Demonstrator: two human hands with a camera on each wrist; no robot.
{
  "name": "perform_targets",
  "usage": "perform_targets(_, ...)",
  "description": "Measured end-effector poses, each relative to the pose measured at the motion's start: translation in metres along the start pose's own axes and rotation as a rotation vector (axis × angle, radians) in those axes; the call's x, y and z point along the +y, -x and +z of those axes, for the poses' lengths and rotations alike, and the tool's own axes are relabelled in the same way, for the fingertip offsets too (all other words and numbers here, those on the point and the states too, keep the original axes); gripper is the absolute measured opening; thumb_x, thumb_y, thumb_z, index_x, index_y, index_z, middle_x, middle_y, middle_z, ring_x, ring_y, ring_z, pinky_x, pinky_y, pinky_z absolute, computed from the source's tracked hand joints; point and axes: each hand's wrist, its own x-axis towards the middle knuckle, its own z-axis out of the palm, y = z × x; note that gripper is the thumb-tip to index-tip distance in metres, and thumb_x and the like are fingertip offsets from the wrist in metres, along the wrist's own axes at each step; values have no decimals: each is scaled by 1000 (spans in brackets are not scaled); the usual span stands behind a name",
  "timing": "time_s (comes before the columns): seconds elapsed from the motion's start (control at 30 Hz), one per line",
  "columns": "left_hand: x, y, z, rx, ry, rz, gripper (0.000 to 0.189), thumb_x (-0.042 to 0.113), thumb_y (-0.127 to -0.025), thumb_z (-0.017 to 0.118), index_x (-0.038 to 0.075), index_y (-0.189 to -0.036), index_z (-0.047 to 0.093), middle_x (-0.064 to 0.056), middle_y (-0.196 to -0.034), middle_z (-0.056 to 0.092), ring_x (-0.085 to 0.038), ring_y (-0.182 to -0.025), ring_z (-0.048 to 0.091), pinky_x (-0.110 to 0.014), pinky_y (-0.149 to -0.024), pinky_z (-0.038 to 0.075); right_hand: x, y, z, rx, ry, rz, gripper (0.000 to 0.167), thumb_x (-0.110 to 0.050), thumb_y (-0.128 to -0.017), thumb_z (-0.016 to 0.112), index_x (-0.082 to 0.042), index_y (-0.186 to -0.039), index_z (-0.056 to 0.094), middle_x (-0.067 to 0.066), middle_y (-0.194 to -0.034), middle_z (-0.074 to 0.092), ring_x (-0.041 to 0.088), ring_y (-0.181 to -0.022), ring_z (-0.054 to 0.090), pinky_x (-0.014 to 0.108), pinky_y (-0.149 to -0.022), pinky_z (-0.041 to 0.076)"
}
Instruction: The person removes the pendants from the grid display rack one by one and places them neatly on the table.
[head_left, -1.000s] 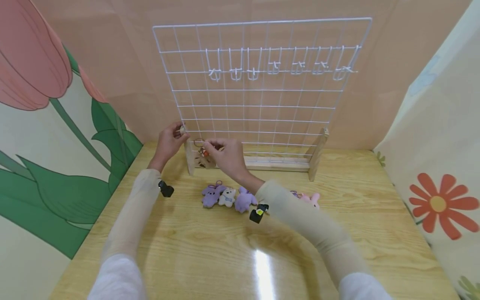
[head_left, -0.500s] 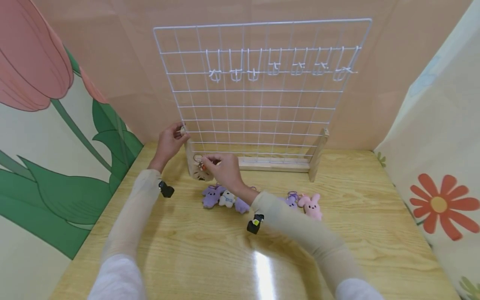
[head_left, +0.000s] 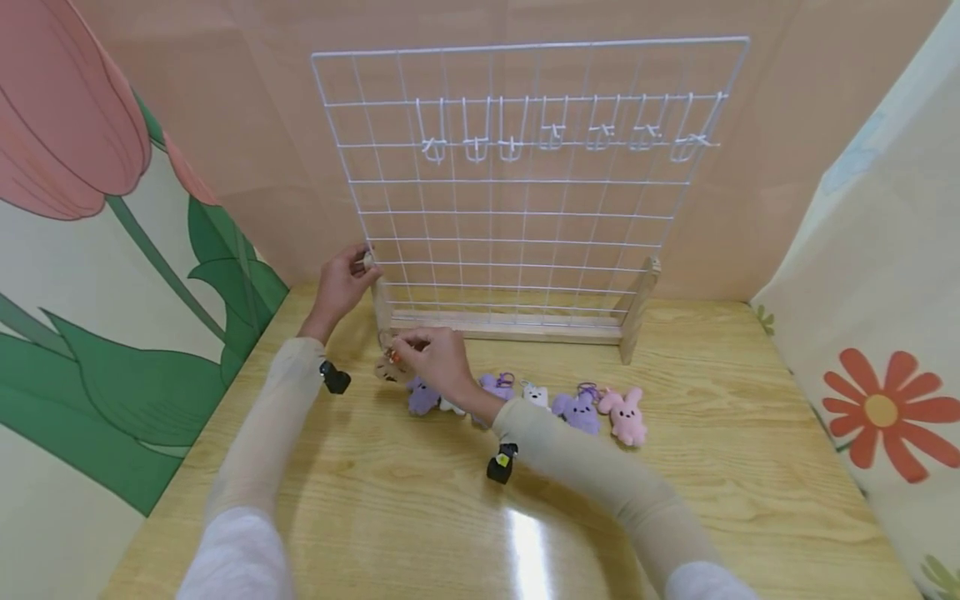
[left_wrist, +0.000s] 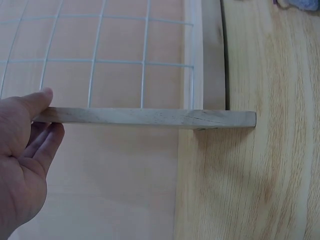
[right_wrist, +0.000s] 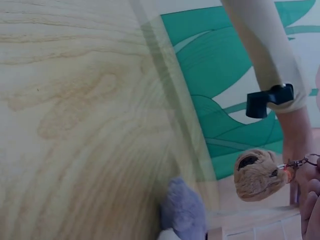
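Observation:
In the head view my left hand (head_left: 339,287) holds the top of the wooden left upright of a white wire grid rack (head_left: 517,179). The left wrist view shows that upright (left_wrist: 150,117) between the thumb and fingers of the hand (left_wrist: 22,160). Low in front of the same upright, my right hand (head_left: 442,364) pinches a brown plush keychain (head_left: 387,368) near its ring. In the right wrist view the furry keychain (right_wrist: 257,176) hangs by a metal clasp and chain, with a small orange-red piece by the fingers (right_wrist: 311,200). Its face is partly hidden.
Several white wire hooks (head_left: 553,133) hang along the grid's upper bars. On the wooden table (head_left: 390,500) lies a row of plush keychains: purple ones (head_left: 577,412), white ones (head_left: 536,394) and a pink one (head_left: 627,417). My right forearm partly covers the row.
My right hand has moved down and toward me with the brown plush keychain, from in front of the grid's lower bars. More of the row shows at the right. The left hand stays put.

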Motion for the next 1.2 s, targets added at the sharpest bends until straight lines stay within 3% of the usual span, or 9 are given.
perform_targets(0.17,1,1,0,-2,-4,-4,50,11,-98,71,-4,-142,54,-27,-136,61,-38,-118,66,-46,-98,58,2,5,10,-15,0,13,12,-20,-96,74,-12,-95,83,-3,-79,78,1,-66,67,18,-46,51)
perform_targets(0.6,2,0,-1,0,-22,0,49,13,-98,71,-4,-141,56,-27,-135,62,-38,-116,67,-43,-97,59,13,20,27,-117,1,-19,13,-21,-97,73,-13,-98,83,-4,-90,79,-1,-70,66,14,-52,51)
perform_targets(0.73,2,1,0,-5,-6,-2,50,14,-98,72,-4,-142,55,-27,-136,61,-37,-117,67,-44,-97,59,16,24,31,-152,20,-19,14,-22,-98,72,-14,-98,83,-5,-91,79,-3,-71,66,21,-55,57)
perform_targets(0.83,2,0,0,-3,3,-3,49,14,-97,72,-3,-141,56,-26,-136,62,-36,-116,67,-45,-96,59,17,26,33,-167,54,-7,14,-25,-99,71,-18,-98,83,-10,-88,78,-5,-69,64,39,-91,58)
perform_targets(0.9,2,-1,0,-3,1,-1,49,14,-97,72,-3,-141,56,-25,-136,62,-36,-116,67,-45,-96,59,19,28,34,-176,63,6,15,-27,-99,70,-20,-98,83,-13,-87,77,-7,-69,64,59,-112,41)
perform_targets(0.97,2,-1,0,-3,-2,1,49,15,-97,72,-3,-140,57,-25,-136,62,-36,-116,67,-45,-96,59,21,28,35,-181,66,16,15,-28,-99,70,-21,-99,83,-15,-85,77,-7,-68,63,72,-117,23)
perform_targets(1.03,2,-1,0,-5,-4,1,49,14,-97,72,-3,-141,56,-26,-136,62,-36,-116,67,-45,-97,59,24,28,36,-185,56,21,15,-27,-99,70,-19,-99,83,-14,-86,77,-7,-69,64,75,-117,19)
perform_targets(1.13,2,-1,0,-10,-3,-7,50,13,-97,72,-4,-142,55,-27,-137,61,-38,-118,66,-44,-98,59,28,27,36,-185,48,33,16,-24,-99,70,-16,-99,83,-12,-88,78,-6,-69,65,59,-113,42)
perform_targets(1.2,1,-1,0,-11,4,-12,50,10,-97,72,-4,-142,54,-28,-137,60,-38,-119,65,-44,-98,58,31,25,37,-185,42,49,16,-23,-99,70,-15,-98,83,-9,-88,78,-5,-69,65,39,-94,59)
